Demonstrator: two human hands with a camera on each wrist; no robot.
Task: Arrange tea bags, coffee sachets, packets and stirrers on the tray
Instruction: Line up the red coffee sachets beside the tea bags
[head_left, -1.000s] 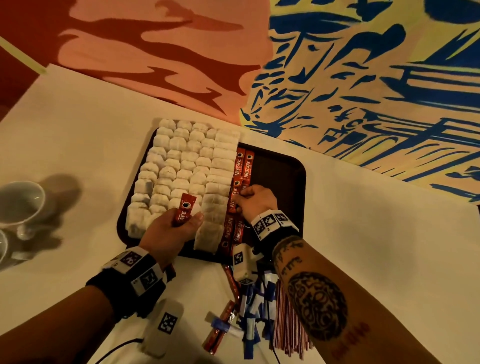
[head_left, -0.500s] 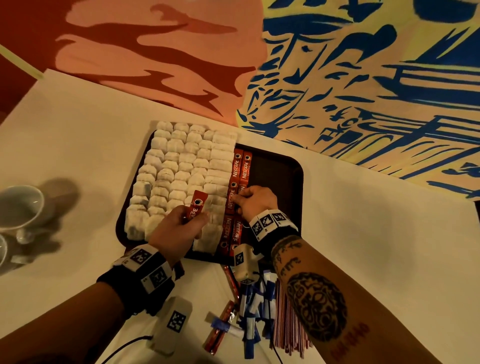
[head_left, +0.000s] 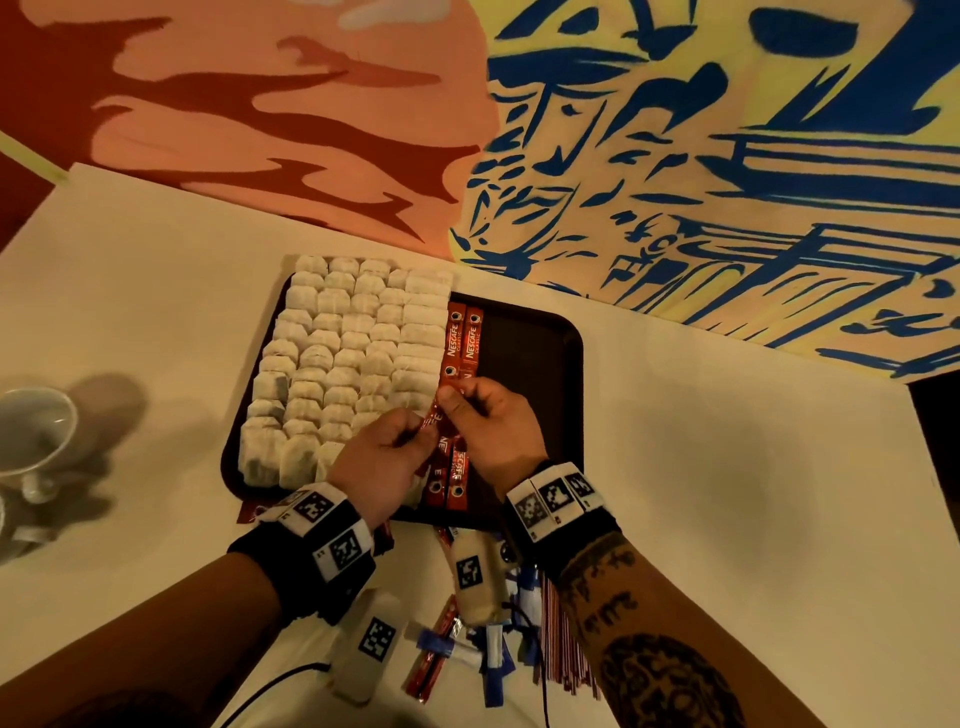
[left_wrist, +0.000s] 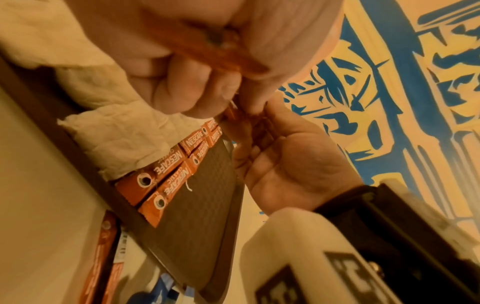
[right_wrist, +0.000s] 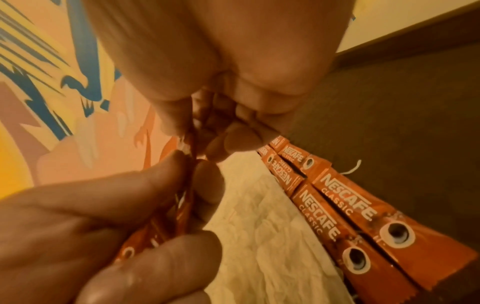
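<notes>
A dark brown tray (head_left: 540, 364) lies on the white table. Rows of white tea bags (head_left: 353, 353) fill its left half. Beside them lie two columns of red coffee sachets (head_left: 464, 338), also visible in the wrist views (left_wrist: 166, 181) (right_wrist: 337, 205). My left hand (head_left: 418, 434) grips a red coffee sachet (right_wrist: 182, 205) above the tray's near part; there may be more than one in the grip. My right hand (head_left: 452, 402) pinches that sachet's far end, fingertip to fingertip with the left. The tray's right half is bare.
White cups (head_left: 31, 431) stand at the table's left edge. Near the front edge, under my wrists, lie loose red sachets (head_left: 431, 670), blue packets (head_left: 493, 660) and a bundle of red stirrers (head_left: 563, 644). A painted wall rises behind the table.
My left hand carried its sachet rightwards over the tea bags to meet the right hand. The right hand lifted off the sachet column and took hold of the sachet's end.
</notes>
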